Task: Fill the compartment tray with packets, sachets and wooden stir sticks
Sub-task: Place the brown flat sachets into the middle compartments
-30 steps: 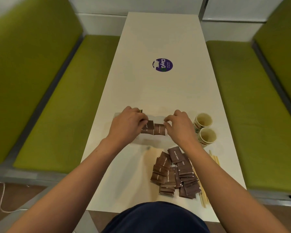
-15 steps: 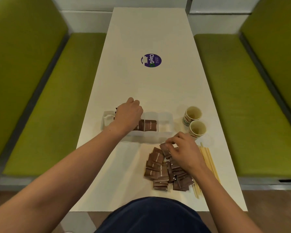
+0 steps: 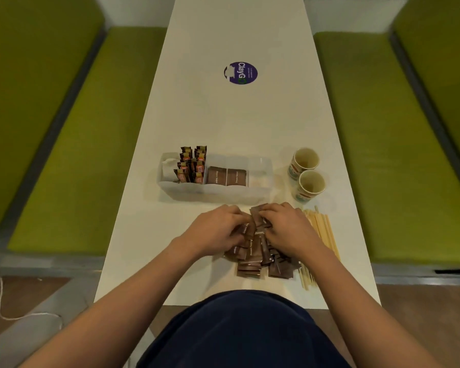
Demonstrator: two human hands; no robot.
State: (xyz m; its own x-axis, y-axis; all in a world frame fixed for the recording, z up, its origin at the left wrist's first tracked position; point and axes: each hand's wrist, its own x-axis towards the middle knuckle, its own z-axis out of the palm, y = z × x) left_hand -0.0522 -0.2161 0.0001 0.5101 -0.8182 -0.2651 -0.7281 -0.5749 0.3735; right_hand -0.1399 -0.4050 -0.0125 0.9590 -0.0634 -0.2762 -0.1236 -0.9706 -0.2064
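The clear compartment tray (image 3: 263, 192) stands mid-table. Its left part holds white sachets and upright dark packets (image 3: 190, 166), its middle part two flat brown sugar sachets (image 3: 227, 177), and its right part looks bare. In front of it lies a pile of brown sachets (image 3: 260, 257). My left hand (image 3: 215, 231) and my right hand (image 3: 284, 228) sit on the pile's far end, fingers curled round brown sachets. Wooden stir sticks (image 3: 323, 232) lie right of the pile, partly under my right forearm.
Two paper cups (image 3: 307, 173) stand right of the tray. A purple round sticker (image 3: 241, 73) marks the white table (image 3: 237, 123) farther back. Green benches (image 3: 72, 144) flank both sides. A white cable (image 3: 0, 296) lies on the floor at left.
My left hand left the tray and came back to the sachet pile, joining my right hand there. The tray's contents now show uncovered. The camera has tilted down.
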